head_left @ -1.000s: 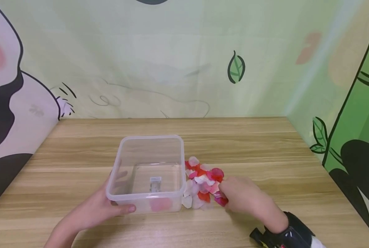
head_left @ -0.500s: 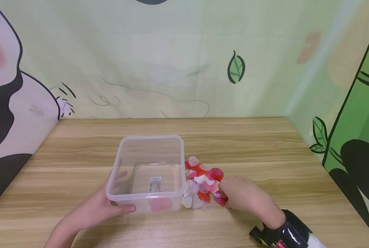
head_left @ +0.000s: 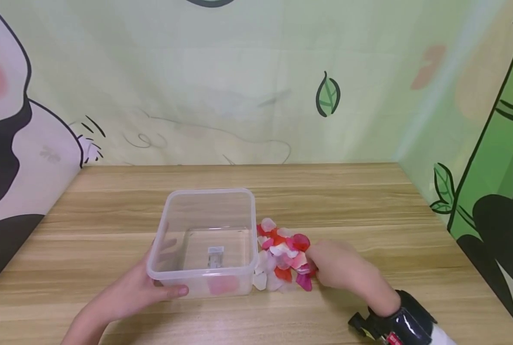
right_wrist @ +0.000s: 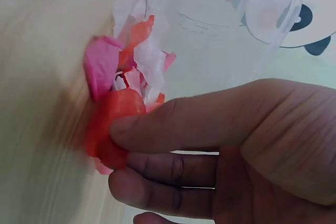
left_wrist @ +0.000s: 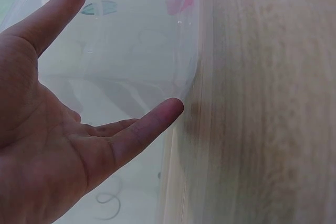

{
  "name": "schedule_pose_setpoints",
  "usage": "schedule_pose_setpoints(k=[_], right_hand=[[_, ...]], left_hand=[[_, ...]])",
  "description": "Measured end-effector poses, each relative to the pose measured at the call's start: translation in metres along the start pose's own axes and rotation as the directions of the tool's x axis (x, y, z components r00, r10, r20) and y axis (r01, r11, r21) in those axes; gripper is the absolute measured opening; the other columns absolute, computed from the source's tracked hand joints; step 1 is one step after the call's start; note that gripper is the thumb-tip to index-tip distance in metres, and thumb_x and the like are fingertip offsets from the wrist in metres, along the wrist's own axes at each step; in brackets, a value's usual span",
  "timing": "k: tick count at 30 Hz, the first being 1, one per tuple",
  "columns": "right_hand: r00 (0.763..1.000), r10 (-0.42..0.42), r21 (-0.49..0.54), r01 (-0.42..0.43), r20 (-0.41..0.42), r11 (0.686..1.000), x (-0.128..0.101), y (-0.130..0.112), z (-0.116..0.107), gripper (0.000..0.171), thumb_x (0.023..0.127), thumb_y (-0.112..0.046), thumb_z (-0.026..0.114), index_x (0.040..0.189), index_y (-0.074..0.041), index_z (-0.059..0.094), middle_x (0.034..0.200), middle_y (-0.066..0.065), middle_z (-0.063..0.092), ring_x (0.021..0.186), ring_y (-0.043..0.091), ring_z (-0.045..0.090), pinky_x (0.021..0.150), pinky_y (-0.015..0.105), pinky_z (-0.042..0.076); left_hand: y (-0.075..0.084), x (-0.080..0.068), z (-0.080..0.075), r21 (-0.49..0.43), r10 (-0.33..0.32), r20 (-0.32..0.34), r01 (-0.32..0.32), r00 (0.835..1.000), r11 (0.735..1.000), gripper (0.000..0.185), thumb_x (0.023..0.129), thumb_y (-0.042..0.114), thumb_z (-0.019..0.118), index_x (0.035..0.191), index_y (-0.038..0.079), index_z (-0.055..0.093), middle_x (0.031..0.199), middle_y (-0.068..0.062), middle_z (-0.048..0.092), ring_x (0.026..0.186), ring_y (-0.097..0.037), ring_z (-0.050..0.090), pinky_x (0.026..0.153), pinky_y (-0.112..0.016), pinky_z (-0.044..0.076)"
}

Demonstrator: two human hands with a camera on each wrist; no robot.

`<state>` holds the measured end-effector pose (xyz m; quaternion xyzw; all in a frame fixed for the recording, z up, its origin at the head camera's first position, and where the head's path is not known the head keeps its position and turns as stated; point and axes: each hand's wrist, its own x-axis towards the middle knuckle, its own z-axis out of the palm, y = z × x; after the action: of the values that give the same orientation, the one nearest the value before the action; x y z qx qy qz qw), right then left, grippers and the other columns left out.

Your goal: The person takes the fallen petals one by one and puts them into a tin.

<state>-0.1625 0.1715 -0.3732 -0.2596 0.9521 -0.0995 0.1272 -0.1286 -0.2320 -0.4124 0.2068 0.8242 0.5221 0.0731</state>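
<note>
From the head camera, a clear plastic box [head_left: 206,239] stands on the wooden tabletop [head_left: 347,201]. The left hand [head_left: 129,292] holds the box's near left corner, thumb lying along the front wall. Just right of the box lies a heap of petals [head_left: 282,256] — red, pink and white — and the right hand [head_left: 340,268] rests at the heap's right edge; this view hides how its fingers meet.

The left wrist camera shows the hand's fingers [left_wrist: 142,129] spread, a fingertip touching the box wall [left_wrist: 142,40].

The right wrist camera supplies what the head view lacks — thumb and fingers [right_wrist: 168,124] pinching a red petal [right_wrist: 113,124], a pink petal [right_wrist: 101,66] beside it, against the box.
</note>
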Motion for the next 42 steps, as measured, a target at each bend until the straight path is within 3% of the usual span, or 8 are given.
schedule_pose_setpoints(k=[13, 24, 34, 42], right_hand=[[0.998, -0.003, 0.074, 0.007, -0.056, 0.997, -0.003, 0.004, -0.015, 0.027, 0.085, 0.000, 0.074, 0.070, -0.017, 0.060, 0.062, -0.005, 0.049, 0.057, 0.011, 0.043, 0.053, 0.027, 0.035], [0.980, -0.053, 0.073, 0.068, -0.194, 0.995, 0.000, 0.003, -0.020, 0.018, 0.088, -0.002, 0.074, 0.080, -0.015, 0.065, 0.067, -0.009, 0.052, 0.061, 0.010, 0.047, 0.057, 0.028, 0.042], [0.962, -0.084, 0.101, 0.113, -0.260, 0.988, 0.002, 0.003, -0.021, 0.010, 0.087, -0.002, 0.074, 0.086, -0.012, 0.071, 0.073, -0.010, 0.058, 0.064, 0.008, 0.051, 0.059, 0.026, 0.047], [0.917, -0.081, 0.151, 0.151, -0.391, 0.977, 0.002, 0.000, -0.023, 0.013, 0.087, 0.001, 0.073, 0.091, -0.011, 0.074, 0.075, -0.010, 0.061, 0.066, 0.007, 0.053, 0.059, 0.026, 0.048]], left_hand=[[-0.002, 0.001, 0.001, 0.005, 0.016, -0.001, -0.016, 1.000, 1.000, 0.131, 0.082, 0.017, 0.089, 0.165, 0.033, -0.011, 0.156, -0.037, 0.024, 0.124, -0.051, 0.051, 0.088, -0.031, 0.052], [-0.002, 0.002, 0.002, -0.004, 0.032, -0.006, -0.032, 0.999, 0.999, 0.129, 0.082, 0.015, 0.089, 0.165, 0.031, -0.009, 0.155, -0.037, 0.026, 0.123, -0.051, 0.052, 0.089, -0.030, 0.051], [-0.001, 0.001, 0.001, 0.003, 0.023, -0.007, -0.023, 1.000, 1.000, 0.130, 0.082, 0.016, 0.089, 0.165, 0.033, -0.010, 0.155, -0.037, 0.026, 0.126, -0.051, 0.049, 0.091, -0.029, 0.050], [0.000, 0.002, 0.002, -0.002, 0.023, -0.007, -0.023, 1.000, 1.000, 0.130, 0.082, 0.016, 0.089, 0.165, 0.033, -0.010, 0.154, -0.037, 0.026, 0.126, -0.051, 0.050, 0.088, -0.030, 0.052]])
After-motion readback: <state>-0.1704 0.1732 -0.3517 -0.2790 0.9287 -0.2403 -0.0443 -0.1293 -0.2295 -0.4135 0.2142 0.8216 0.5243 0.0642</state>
